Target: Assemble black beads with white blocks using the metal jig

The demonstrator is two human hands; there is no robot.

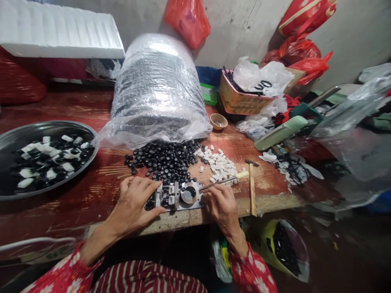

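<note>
A small metal clamping jig (174, 196) lies at the table's front edge, with a round disc holding a black piece at its right part. My left hand (136, 201) grips the jig's left end, thumb on the near side and fingers on the far side. A thin metal rod with a pale handle (242, 175) slants from the jig to the upper right. Just below this rod, my right hand (222, 203) has its fingers curled at the jig's right end; what they pinch is hidden. Black round caps (171, 158) and white plastic pieces (221, 165) lie piled behind the jig.
A metal basin (91, 162) of black and white parts stands left. Behind the piles sits a large plastic-wrapped bundle (159, 89). A hammer (252, 189), small bowl (218, 121), green bottle-like object (281, 133) and box (241, 99) are right. Below hangs an open bag (301, 248).
</note>
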